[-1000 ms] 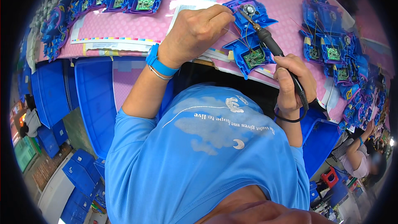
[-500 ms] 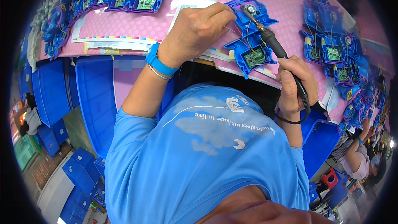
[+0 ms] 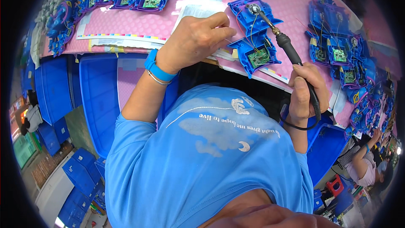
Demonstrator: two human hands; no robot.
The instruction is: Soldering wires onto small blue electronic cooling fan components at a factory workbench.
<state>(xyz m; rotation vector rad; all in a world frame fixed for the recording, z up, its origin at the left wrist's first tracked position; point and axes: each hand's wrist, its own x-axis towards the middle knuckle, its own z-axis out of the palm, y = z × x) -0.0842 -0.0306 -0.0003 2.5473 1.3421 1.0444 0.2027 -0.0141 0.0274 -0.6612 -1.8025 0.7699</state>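
My right hand grips a soldering iron by its black handle. Its metal tip reaches the edge of a round silver part in the upper blue plastic housing half. Thin wires run from there down to a second blue housing half, which holds a green circuit board. To the left of these, my left hand is raised above the table edge, thumb and fingers pinched together. What they pinch is too fine to make out.
Rows of similar blue housings with boards line the pink table top, at the far left and along the right. Blue bins stand below the table edge. Another person sits at the far right.
My left hand has drawn back slightly left and down, away from the upper housing. My right hand has shifted a little right and down, and the iron's tip now lies lower on the round part.
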